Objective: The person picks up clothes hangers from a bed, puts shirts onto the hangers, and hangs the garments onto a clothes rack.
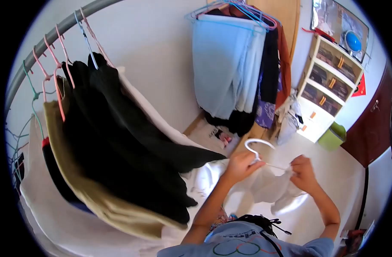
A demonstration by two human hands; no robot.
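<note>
My left hand (242, 166) is closed around the neck of a white clothes hanger (249, 145), its hook curving up above my fingers. My right hand (303, 173) pinches a white garment (271, 186) near the other end of the hanger. The cloth hangs down between and below both hands, slightly blurred. What part of the garment my right fingers grip cannot be made out. Close to my left forearm, the tip of a black garment (161, 145) reaches out from the rack.
A curved grey rail (67, 26) on the left carries several garments on pink, green and white hangers. Light blue jeans (221, 64) hang by the far wall. A white drawer cabinet (328, 85) and a green bin (333, 136) stand at the right, near a dark red door (373, 115).
</note>
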